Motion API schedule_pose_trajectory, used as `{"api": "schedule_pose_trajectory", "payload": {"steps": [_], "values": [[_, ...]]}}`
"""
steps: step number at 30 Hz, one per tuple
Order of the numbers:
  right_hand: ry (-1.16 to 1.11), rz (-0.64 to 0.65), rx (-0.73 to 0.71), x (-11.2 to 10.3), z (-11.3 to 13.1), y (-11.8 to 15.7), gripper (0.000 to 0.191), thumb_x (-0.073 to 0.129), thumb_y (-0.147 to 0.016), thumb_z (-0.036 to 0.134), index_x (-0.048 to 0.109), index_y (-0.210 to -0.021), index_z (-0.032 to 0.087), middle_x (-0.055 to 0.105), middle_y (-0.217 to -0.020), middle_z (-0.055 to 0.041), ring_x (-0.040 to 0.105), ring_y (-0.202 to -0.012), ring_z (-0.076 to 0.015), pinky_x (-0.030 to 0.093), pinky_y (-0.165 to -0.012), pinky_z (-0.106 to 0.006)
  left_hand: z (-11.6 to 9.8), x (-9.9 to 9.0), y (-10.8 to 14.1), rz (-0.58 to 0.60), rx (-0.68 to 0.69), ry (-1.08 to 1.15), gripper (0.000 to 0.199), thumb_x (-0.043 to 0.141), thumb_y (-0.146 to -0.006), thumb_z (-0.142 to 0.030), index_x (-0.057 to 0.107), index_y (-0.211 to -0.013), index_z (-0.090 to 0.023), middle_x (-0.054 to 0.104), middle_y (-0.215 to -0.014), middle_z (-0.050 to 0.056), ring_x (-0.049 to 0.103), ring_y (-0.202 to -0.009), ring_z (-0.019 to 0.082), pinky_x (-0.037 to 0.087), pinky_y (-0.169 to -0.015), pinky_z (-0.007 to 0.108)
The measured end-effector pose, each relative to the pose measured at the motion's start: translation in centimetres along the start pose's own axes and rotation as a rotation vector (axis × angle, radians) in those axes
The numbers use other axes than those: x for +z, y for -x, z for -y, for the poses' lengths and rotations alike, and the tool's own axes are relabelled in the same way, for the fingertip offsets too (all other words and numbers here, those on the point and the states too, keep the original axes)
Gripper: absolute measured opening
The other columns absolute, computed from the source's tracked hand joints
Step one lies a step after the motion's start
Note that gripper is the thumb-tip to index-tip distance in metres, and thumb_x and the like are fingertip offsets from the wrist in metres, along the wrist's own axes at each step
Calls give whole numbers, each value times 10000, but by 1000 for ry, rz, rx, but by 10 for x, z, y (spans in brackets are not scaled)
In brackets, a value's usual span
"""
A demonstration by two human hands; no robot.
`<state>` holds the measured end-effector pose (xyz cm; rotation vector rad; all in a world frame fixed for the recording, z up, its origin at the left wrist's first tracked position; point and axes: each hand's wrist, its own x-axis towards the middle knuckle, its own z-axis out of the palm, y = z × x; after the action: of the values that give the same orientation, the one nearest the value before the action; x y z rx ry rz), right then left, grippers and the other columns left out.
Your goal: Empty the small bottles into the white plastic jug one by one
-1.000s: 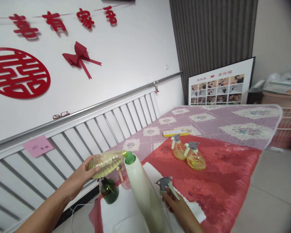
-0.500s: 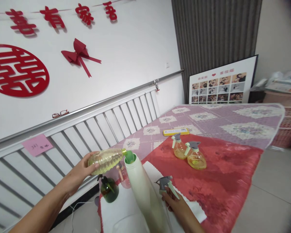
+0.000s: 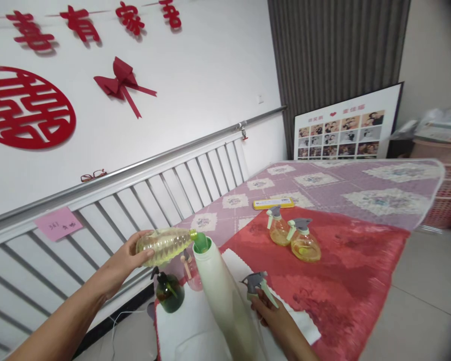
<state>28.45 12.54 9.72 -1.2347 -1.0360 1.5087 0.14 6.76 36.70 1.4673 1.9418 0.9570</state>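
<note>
My left hand (image 3: 137,250) is wrapped round a ribbed clear bottle (image 3: 165,245) with yellow liquid, tipped nearly level. Its neck meets a green funnel (image 3: 201,242) in the mouth of a tall pale green-white bottle (image 3: 227,296). Right of that bottle, my right hand (image 3: 265,308) grips a grey and pale green spray head (image 3: 256,285). A dark green pump bottle (image 3: 170,293) stands below my left hand, and a pink spray bottle (image 3: 192,273) is partly hidden behind the tall bottle. Two spray bottles with yellow liquid (image 3: 279,231) (image 3: 305,245) stand on the red cloth (image 3: 346,271).
A yellow-edged flat box (image 3: 273,203) lies behind the spray bottles on the patterned tablecloth (image 3: 315,179). White cloth (image 3: 184,321) lies under the near bottles. A white radiator (image 3: 154,200) runs along the left wall. Pink baskets (image 3: 449,195) stand at the right.
The ribbed bottle in my left hand has tilted slightly, its base a little higher. My right hand and the spray head look nearly unchanged.
</note>
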Motion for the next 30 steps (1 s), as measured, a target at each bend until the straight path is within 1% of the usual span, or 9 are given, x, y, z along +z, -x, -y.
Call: {"api": "schedule_pose_trajectory", "payload": {"steps": [6,10,17,22,26,30], "values": [[-5,-25,-4,0,-4,-1,364,665,-630,489,651,-878,223,613,-629,30,539,-548,-140,386,-523,-254,5,-2,-5,30,19,18,692,677,-711,-573,472,-1293,-260,559,-1321,120,582,-1116,320,514,-871,407],[-2,-14,-4,-1,-5,-2,356,686,-627,479,659,-870,221,620,-616,30,540,-540,-137,387,-516,-249,8,-3,-6,28,18,19,690,677,-717,-569,463,-1299,-267,533,-1355,115,554,-1169,321,499,-913,413],[-15,-3,-8,-1,-7,-5,382,675,-623,487,645,-888,213,600,-596,37,522,-517,-130,369,-500,-246,2,0,-1,-17,27,27,649,688,-701,-544,518,-1259,-258,601,-1272,99,598,-1098,307,519,-869,394],[-30,-5,-15,0,-10,-5,380,656,-637,482,632,-897,206,590,-598,37,517,-515,-128,366,-500,-247,-3,1,2,14,19,54,634,688,-713,-528,511,-1255,-250,608,-1262,101,604,-1098,297,516,-892,393],[-29,-17,-12,0,-13,-6,368,650,-644,485,631,-892,215,597,-610,34,520,-519,-129,371,-504,-249,-4,0,2,18,20,49,636,685,-710,-523,510,-1256,-247,607,-1268,105,608,-1101,298,518,-900,404],[-24,-9,0,1,-15,-10,384,649,-612,507,621,-861,216,593,-601,32,501,-512,-130,352,-492,-252,-3,0,2,31,24,12,638,650,-735,-542,478,-1276,-251,577,-1310,100,593,-1133,290,514,-924,404]]}}
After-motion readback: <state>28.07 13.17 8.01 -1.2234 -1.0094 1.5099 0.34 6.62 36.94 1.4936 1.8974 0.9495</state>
